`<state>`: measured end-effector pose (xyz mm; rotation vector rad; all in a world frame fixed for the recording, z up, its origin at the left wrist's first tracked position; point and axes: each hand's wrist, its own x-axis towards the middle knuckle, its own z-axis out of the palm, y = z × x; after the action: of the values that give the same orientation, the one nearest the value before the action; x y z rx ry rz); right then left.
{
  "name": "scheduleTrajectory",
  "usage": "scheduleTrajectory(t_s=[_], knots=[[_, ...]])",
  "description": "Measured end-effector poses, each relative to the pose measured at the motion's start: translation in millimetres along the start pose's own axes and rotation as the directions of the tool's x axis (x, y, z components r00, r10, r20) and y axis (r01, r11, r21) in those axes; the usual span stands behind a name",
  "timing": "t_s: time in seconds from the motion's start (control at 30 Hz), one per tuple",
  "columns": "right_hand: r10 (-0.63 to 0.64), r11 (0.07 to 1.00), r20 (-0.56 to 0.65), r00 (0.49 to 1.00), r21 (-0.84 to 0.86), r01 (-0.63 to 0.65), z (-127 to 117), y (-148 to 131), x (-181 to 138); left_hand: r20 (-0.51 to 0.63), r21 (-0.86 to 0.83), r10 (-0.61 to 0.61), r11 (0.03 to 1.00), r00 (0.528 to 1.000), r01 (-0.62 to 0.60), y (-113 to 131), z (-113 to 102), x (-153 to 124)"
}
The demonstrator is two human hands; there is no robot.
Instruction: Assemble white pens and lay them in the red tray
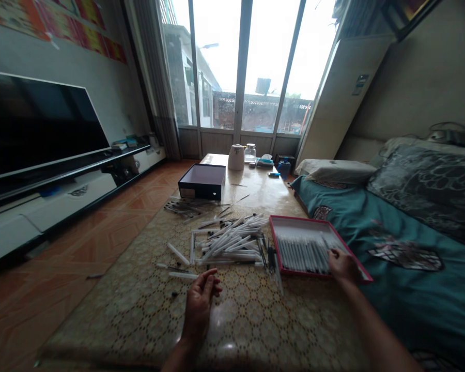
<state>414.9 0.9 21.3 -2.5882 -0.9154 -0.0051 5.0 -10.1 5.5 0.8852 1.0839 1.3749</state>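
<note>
My right hand (343, 266) is over the right side of a shallow box (358, 261) with a pink-red rim. Its fingers are closed on a pen (324, 240) that slants up past the fingertips. Beside it, a row of clear pens (300, 253) with dark tips lies packed side by side in the box. My left hand (202, 297) hovers or rests near the table's front, half curled with its fingers apart and nothing visible in it. Just beyond it spreads a loose heap of white pen barrels (232, 240). A small black cap (174, 294) lies to its left.
A dark blue open box (199, 190) stands behind the heap, near more thin dark pen parts (186, 206). Farther back on the patterned table (139, 310) are a white jug (236, 157), a glass jar (250, 153) and a tissue pack (265, 161). A sofa (372, 232) borders the right.
</note>
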Motion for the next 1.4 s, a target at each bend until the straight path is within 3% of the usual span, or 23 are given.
scheduleTrajectory(t_s=[0.3, 0.53, 0.6, 0.7, 0.77, 0.83, 0.97, 1.2, 1.4], knots=[[-0.021, 0.999, 0.072, 0.997, -0.034, 0.023, 13, 14, 15, 0.008, 0.023, -0.005, 1.000, 1.000, 0.005, 2, 0, 0], [-0.110, 0.994, -0.020, 0.994, -0.017, 0.110, 15, 1, 7, -0.007, -0.025, -0.009, 1.000, 1.000, 0.009, 0, 1, -1], [-0.245, 0.966, -0.144, 0.959, 0.048, 0.254, 18, -15, -6, -0.015, -0.051, -0.015, 0.999, 1.000, 0.015, 1, 2, -1], [-0.482, 0.820, -0.303, 0.822, 0.174, 0.545, 21, -48, -43, -0.020, -0.079, -0.014, 0.997, 1.000, 0.012, 4, 3, -2], [-0.603, 0.700, -0.273, 0.750, 0.269, 0.661, 24, -72, -74, -0.026, -0.089, -0.009, 0.996, 1.000, 0.007, 5, 3, -3], [-0.710, 0.609, -0.169, 0.683, 0.340, 0.717, 29, -93, -104, -0.036, -0.099, -0.008, 0.995, 0.999, 0.004, 5, 3, -3], [-0.766, 0.603, -0.047, 0.642, 0.294, 0.742, 38, -128, -142, -0.039, -0.113, -0.007, 0.994, 0.999, 0.003, 4, 2, -2], [-0.725, 0.688, 0.119, 0.678, 0.091, 0.720, 43, -171, -126, -0.016, -0.103, 0.006, 0.995, 1.000, -0.007, -2, -1, -1], [-0.748, 0.659, 0.160, 0.645, 0.065, 0.749, 38, -173, -110, -0.015, -0.098, 0.011, 0.995, 1.000, -0.013, -2, -1, 0]])
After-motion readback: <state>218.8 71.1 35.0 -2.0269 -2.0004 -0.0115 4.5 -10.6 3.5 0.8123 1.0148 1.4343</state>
